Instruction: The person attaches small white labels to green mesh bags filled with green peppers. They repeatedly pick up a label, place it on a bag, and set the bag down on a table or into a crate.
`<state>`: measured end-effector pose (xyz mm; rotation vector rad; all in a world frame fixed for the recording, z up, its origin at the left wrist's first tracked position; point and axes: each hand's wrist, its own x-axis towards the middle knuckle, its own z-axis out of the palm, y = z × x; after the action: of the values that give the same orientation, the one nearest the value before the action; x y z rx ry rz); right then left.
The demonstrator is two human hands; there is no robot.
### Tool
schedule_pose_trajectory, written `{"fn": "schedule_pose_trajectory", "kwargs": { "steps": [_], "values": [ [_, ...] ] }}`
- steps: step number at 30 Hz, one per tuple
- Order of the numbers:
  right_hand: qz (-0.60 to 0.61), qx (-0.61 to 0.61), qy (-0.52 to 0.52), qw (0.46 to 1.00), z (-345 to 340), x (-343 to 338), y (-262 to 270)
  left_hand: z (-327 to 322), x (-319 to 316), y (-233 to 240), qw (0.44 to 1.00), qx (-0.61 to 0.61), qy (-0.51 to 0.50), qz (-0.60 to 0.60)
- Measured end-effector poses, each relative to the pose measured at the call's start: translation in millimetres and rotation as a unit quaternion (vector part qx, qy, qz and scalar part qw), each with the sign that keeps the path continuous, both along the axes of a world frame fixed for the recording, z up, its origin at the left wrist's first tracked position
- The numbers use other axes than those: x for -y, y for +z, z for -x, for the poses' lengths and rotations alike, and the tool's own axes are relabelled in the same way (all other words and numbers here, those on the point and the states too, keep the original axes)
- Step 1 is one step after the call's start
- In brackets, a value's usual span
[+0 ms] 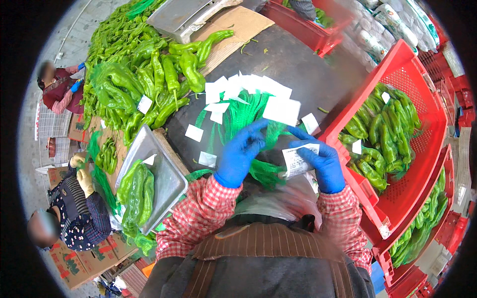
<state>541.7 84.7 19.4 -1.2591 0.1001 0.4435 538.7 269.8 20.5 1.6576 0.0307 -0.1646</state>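
Observation:
My left hand (241, 154), in a blue glove, hovers over a bundle of green mesh bags (238, 111) on the dark tabletop, its fingers bent and apart, holding nothing that shows. In my right hand (322, 164), also blue-gloved, is a printed white label (298, 159), pinched between thumb and fingers. Just beyond my fingertips a larger white label (282, 110) lies over the mesh. More white tags (264, 85) fan out along the bundle's far end. Green peppers (171, 70) are heaped at the upper left, some in mesh bags.
A red plastic crate (421, 149) with bagged peppers stands at right, another partly below it. A metal tray (164, 178) holding bagged peppers is at left, near a cardboard sheet (238, 26). Two people work along the left side; another gloved hand (303, 8) reaches in at the top.

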Motion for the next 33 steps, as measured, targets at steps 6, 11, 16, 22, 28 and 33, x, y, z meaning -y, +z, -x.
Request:
{"fn": "schedule_pose_trajectory", "kwargs": {
  "steps": [6, 11, 16, 22, 28, 33],
  "values": [
    [-0.014, 0.004, 0.052, 0.999, 4, -4, 10, 26, 10, 1, 0.989, -0.020, -0.010, 0.146],
    [0.014, -0.005, 0.060, 0.998, 13, -6, -1, 9, 8, 16, 0.994, -0.040, 0.044, -0.089],
    [-0.001, 0.012, -0.017, 1.000, 14, -6, 17, 0, 3, 18, 0.966, -0.129, 0.102, 0.200],
    [0.031, -0.002, -0.097, 0.995, 20, -16, 18, 16, 21, 19, 0.925, -0.166, 0.021, 0.342],
    [0.045, -0.008, -0.109, 0.993, 12, -23, 18, 22, 20, 25, 0.943, -0.123, -0.026, 0.308],
    [0.050, 0.004, -0.141, 0.989, 11, -34, 30, 24, 21, 26, 0.949, -0.134, -0.017, 0.286]
  ]
}}
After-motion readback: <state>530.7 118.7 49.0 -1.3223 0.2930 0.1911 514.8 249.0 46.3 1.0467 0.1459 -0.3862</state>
